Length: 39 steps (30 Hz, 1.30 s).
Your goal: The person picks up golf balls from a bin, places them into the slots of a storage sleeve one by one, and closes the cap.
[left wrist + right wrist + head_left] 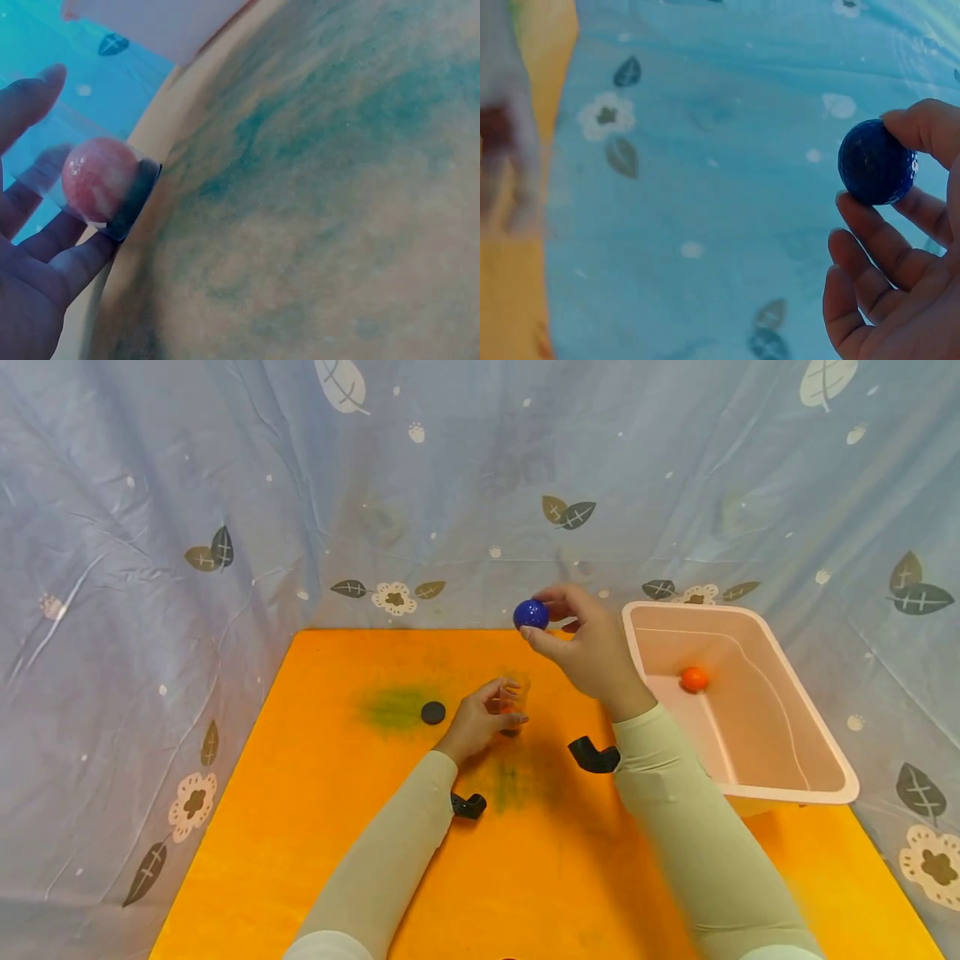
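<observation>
Between the thumb and fingertips of my right hand [596, 647] is a glossy blue golf ball [531, 614], lifted above the table's back part. Its dimpled surface shows in the right wrist view, where the ball [876, 162] is pinched at the fingertips. My left hand [477, 720] holds a clear container [516, 691] with a dark base, standing at mid-table. Inside lies a reddish-orange ball [99, 180], resting near the base. The left fingers curve behind the container, and its far side is partly hidden.
At the right stands a pale pink bin [772, 797] with an orange ball [693, 679] inside. A black disc [432, 712] lies left of my left hand. Two black elbow-shaped pieces [592, 756] lie beside my forearms. A patterned curtain [480, 485] hangs behind the orange table [517, 893].
</observation>
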### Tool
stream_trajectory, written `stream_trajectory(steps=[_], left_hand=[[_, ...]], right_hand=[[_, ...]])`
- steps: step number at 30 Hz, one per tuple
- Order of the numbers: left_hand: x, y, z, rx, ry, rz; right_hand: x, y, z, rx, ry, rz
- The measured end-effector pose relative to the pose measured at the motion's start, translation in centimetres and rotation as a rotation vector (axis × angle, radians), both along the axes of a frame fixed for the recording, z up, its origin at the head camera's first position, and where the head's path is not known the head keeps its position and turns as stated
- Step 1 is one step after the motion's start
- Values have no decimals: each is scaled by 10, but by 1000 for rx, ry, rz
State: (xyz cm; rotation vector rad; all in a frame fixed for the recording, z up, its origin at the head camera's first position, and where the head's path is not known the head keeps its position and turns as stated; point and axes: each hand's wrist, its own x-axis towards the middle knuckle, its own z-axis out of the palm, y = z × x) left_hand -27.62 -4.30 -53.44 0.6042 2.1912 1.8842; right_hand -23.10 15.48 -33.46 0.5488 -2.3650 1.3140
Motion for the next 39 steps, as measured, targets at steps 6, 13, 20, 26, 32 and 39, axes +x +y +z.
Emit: stream_trajectory(steps=[6, 13, 20, 26, 32, 39], left_hand=[[-1, 3, 0, -16, 26, 11], [0, 5, -1, -38, 24, 36], [1, 6, 0, -40, 15, 39], [0, 7, -1, -53, 29, 47], [0, 5, -1, -67, 15, 46], [0, 3, -1, -48, -22, 44]], right_hand=[[-1, -10, -41, -59, -84, -21], [-9, -7, -81, 59, -170, -31], [-10, -1, -105, 94, -201, 1], [-11, -1, -109, 90, -161, 0], [-11, -4, -104, 115, -135, 7], [-4, -8, -72, 115, -95, 17]])
